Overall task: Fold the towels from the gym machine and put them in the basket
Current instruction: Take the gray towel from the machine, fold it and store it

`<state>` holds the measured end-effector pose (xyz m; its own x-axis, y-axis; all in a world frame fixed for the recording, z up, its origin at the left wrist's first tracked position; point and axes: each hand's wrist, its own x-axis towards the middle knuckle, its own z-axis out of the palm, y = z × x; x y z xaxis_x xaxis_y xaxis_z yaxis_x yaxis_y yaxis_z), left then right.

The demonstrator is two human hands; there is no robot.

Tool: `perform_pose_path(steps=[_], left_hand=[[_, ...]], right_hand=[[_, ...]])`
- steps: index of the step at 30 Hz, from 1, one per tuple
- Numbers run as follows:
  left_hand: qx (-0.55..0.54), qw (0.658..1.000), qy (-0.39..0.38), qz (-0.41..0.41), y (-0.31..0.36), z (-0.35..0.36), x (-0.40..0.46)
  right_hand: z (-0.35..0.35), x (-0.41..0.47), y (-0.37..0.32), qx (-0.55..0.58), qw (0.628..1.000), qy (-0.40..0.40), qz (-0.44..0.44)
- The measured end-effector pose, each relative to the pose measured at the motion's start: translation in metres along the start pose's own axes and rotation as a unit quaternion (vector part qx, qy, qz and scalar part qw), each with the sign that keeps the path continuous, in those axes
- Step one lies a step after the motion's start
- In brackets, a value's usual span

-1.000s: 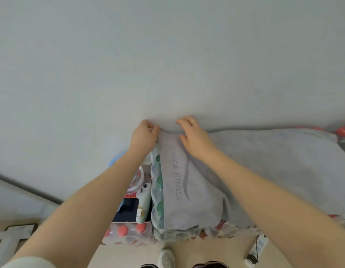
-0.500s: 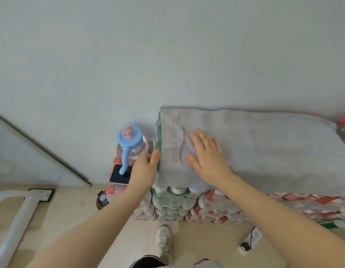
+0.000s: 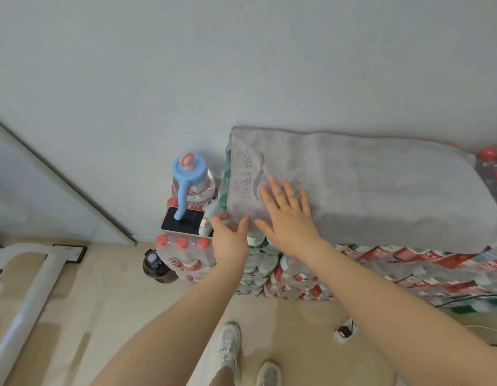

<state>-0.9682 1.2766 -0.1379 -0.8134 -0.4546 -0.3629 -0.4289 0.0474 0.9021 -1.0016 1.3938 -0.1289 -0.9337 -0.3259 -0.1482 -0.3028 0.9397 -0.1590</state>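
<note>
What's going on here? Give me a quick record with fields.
Towel: grey towel printed YOGA FITNESS, spread flat over stacked packs of bottled water
Right hand: flat on the towel, fingers straight, ring on one
Left hand: at the towel's near left corner; grip unclear
Beside the stack: phone, blue-lidded bottle
Basket: not in view

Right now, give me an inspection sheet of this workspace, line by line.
Surface: stacked packs of bottled water against the wall serve as the table.
Job's things: grey towel printed YOGA FITNESS lies spread flat on the packs; no basket seen.
Clutter: blue-lidded bottle, phone, dark bottle on the floor.
Hands: right hand lies flat on the towel, fingers straight; left hand touches the towel's near left corner, grip unclear.
Cables: power strip with a cord on the floor.
Surroundings: plain wall, white machine frame at left, beige floor.
</note>
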Motion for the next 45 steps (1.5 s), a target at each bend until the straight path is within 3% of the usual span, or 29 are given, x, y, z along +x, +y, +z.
perform_pose_path(steps=[7,13,18,23,26,29,32,42,43,45], left_hand=[[0.075,0.995,0.017,0.063,-0.007,-0.018,0.028],[0.054,0.996,-0.071,0.018,-0.004,-0.058,0.044],[-0.044,0.994,-0.084,-0.045,-0.004,-0.065,0.048],[-0.116,0.982,-0.137,0.052,0.021,-0.046,0.020],[-0.046,0.974,-0.174,0.139,0.035,-0.030,0.003],[-0.004,0.953,-0.231,0.196,0.045,-0.006,-0.009],[0.008,0.938,-0.270,0.217,0.051,0.029,-0.022],[0.052,0.919,-0.307,0.242,0.065,0.162,-0.075],[0.072,0.917,-0.300,0.255,0.065,0.173,-0.076],[0.106,0.914,-0.288,0.267,0.062,0.188,-0.074]], right_hand=[[-0.001,-0.003,0.004,0.065,0.998,0.010,0.014],[-0.003,-0.022,0.024,-0.028,0.993,0.011,0.110],[-0.002,-0.038,0.032,0.021,0.971,0.023,0.238],[0.001,-0.062,0.048,0.127,0.957,0.114,0.233],[-0.001,-0.078,0.063,0.151,0.940,0.151,0.266],[-0.003,-0.092,0.085,0.235,0.895,0.198,0.323],[-0.010,-0.101,0.114,0.343,0.820,0.235,0.392],[0.000,-0.127,0.241,0.636,0.473,0.245,0.558],[0.005,-0.127,0.252,0.647,0.466,0.246,0.552],[0.014,-0.125,0.271,0.651,0.490,0.254,0.520]])
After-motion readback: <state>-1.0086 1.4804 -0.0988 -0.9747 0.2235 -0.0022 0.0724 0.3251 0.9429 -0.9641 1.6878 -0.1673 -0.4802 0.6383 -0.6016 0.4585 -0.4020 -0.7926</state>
